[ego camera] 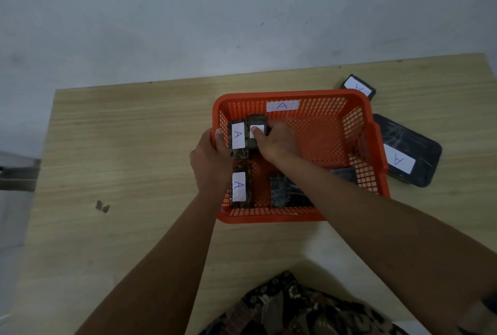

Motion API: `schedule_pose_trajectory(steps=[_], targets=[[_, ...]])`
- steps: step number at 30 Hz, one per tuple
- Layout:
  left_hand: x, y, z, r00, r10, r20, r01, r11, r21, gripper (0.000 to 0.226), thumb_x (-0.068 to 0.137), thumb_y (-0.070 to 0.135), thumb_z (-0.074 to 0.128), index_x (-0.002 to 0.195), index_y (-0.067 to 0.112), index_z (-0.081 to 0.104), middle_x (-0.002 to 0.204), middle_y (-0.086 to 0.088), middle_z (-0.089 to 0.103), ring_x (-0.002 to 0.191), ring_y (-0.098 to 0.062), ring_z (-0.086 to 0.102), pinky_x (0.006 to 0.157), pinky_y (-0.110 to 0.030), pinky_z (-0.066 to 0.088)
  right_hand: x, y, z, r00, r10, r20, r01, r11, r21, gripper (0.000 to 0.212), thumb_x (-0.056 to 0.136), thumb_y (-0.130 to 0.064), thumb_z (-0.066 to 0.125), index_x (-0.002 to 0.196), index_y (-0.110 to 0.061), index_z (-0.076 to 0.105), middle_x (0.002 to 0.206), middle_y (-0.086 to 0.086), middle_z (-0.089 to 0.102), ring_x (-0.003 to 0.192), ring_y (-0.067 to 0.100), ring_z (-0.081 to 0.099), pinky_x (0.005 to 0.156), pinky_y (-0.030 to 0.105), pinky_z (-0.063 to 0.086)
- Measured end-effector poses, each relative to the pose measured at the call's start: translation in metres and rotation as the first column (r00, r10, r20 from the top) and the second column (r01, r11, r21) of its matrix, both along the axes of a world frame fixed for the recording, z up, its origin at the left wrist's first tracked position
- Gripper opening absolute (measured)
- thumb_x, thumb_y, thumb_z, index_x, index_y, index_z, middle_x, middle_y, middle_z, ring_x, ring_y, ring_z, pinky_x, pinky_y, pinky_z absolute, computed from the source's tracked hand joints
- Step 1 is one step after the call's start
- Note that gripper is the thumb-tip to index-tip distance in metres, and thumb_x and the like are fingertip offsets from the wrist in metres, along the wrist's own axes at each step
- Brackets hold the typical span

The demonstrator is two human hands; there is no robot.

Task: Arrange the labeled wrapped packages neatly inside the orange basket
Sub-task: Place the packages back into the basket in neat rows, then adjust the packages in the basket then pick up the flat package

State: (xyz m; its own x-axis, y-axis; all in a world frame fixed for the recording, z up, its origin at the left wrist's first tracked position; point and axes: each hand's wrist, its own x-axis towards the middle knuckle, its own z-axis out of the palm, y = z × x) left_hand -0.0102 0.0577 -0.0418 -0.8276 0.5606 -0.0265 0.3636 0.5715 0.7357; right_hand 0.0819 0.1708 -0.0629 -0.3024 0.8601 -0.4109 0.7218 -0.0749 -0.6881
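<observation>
An orange mesh basket (357, 125) with a white "A" label on its far wall stands on the wooden table. Inside, along its left wall, lie two dark wrapped packages with "A" labels, one at the back (237, 138) and one at the front (238, 187). My right hand (278, 141) grips a third small package (256, 126) beside the back one. My left hand (212, 162) holds the basket's left rim. A larger dark package (285, 193) lies near the front, partly hidden by my right forearm.
Outside the basket on the right lie a large dark labelled package (408, 152) and a small one (359, 86) behind the far right corner. The wooden table (129, 146) extends left; a small dark scrap (102, 206) lies there. A grey wall is behind.
</observation>
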Motion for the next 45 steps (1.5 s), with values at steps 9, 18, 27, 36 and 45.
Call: schedule_pose_trajectory(steps=[9,18,27,36,45], targets=[[0.002,0.001,-0.004,0.999,0.019,-0.037,-0.020,0.999,-0.026,0.035,0.103,0.034,0.038,0.095,0.014,0.065,0.079,0.006,0.064,0.063,0.000,0.053,0.053,-0.006,0.028,0.017,0.006,0.000,0.991,0.063,-0.120,-0.071,0.995,-0.066,0.033,0.094,-0.041,0.061,0.102,-0.011,0.073,0.091,0.004,0.071,0.081,0.020,0.065,0.068,0.030,0.048],[0.002,0.003,-0.007,0.998,0.034,-0.047,-0.035,0.999,-0.024,0.032,0.102,0.032,0.040,0.094,0.015,0.065,0.071,0.014,0.057,0.062,0.005,0.052,0.051,-0.006,0.033,0.037,0.014,0.012,0.988,0.134,-0.078,-0.113,0.967,0.227,0.029,0.095,-0.045,0.054,0.100,-0.021,0.068,0.093,-0.004,0.067,0.082,0.014,0.061,0.068,0.027,0.047],[0.005,0.004,-0.009,0.994,0.036,-0.099,-0.040,0.999,-0.037,0.034,0.101,0.035,0.039,0.096,0.014,0.066,0.076,0.006,0.062,0.068,-0.014,0.058,0.061,-0.025,0.037,0.094,0.105,0.043,1.000,0.010,-0.027,0.010,0.773,0.634,0.026,0.092,-0.029,0.051,0.104,-0.014,0.069,0.104,0.004,0.068,0.099,0.022,0.058,0.083,0.035,0.045],[0.006,0.006,-0.005,0.990,0.030,-0.136,-0.042,0.995,-0.087,0.036,0.102,0.035,0.039,0.100,0.011,0.066,0.081,0.000,0.068,0.073,-0.018,0.064,0.063,-0.028,0.046,0.105,0.185,0.038,0.935,0.001,0.353,-0.028,0.997,0.072,0.050,0.089,-0.033,0.053,0.127,-0.003,0.058,0.140,0.017,0.055,0.127,0.036,0.052,0.100,0.036,0.043],[0.008,0.007,-0.004,0.989,0.044,-0.143,-0.060,0.992,-0.111,0.033,0.102,0.036,0.039,0.099,0.017,0.066,0.076,0.007,0.064,0.069,-0.008,0.061,0.058,-0.022,0.044,0.091,0.203,0.027,0.932,-0.157,0.327,0.191,0.979,-0.073,0.061,0.087,-0.028,0.060,0.140,-0.006,0.042,0.151,0.015,0.036,0.136,0.034,0.038,0.111,0.039,0.037]])
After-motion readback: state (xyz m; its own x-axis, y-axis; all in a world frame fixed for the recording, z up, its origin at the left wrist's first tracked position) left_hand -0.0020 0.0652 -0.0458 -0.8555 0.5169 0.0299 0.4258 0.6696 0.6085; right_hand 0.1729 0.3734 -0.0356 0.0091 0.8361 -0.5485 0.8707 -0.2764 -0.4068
